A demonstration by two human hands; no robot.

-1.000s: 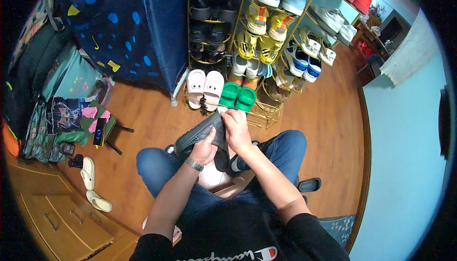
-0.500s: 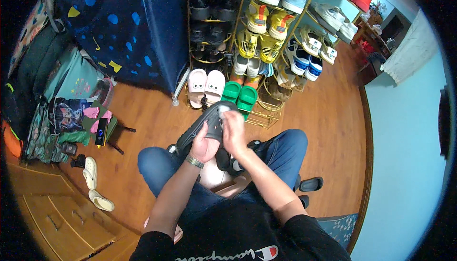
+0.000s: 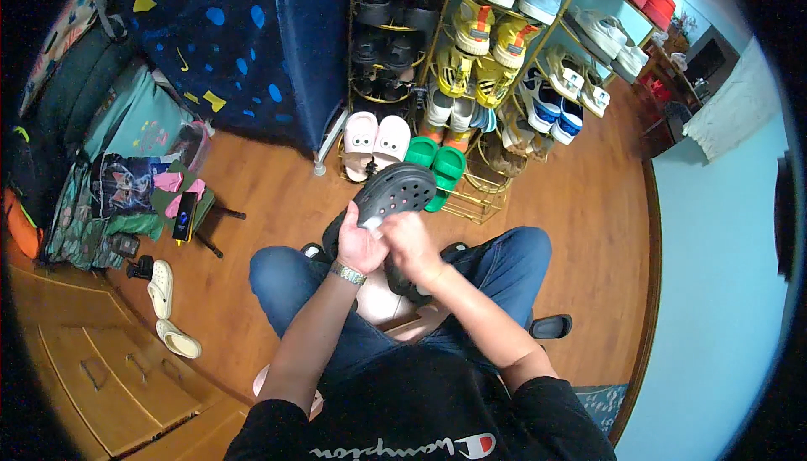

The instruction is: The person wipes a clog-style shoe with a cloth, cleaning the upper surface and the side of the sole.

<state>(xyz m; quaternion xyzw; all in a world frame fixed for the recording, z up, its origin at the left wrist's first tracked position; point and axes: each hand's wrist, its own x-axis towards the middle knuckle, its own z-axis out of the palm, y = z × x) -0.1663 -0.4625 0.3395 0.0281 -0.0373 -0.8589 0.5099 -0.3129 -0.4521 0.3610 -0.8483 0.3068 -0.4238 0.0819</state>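
Note:
My left hand point(image 3: 361, 244) is closed round the side of a dark grey clog point(image 3: 405, 187) with round holes in its upper, held tilted above my lap with the toe pointing away. Against the clog's near part, my right hand point(image 3: 410, 247) is closed and slightly blurred. A small white tissue-like piece point(image 3: 371, 223) shows at its fingertips, touching the clog. Below the hands, between my knees, part of another dark shoe point(image 3: 400, 283) is visible, mostly covered by the right hand and forearm.
Ahead stands a gold wire shoe rack point(image 3: 475, 207) with several pairs. Pink slides point(image 3: 390, 138) and green slides point(image 3: 450, 163) sit low on it. Cream clogs point(image 3: 161, 289) lie left by a wooden cabinet point(image 3: 109, 360). A dark slipper point(image 3: 551, 326) rests on the right-hand floor.
The clog has turned so its holed upper shows more. My right hand has moved from the toe back toward my left hand, with the white piece, and its fingers have curled in.

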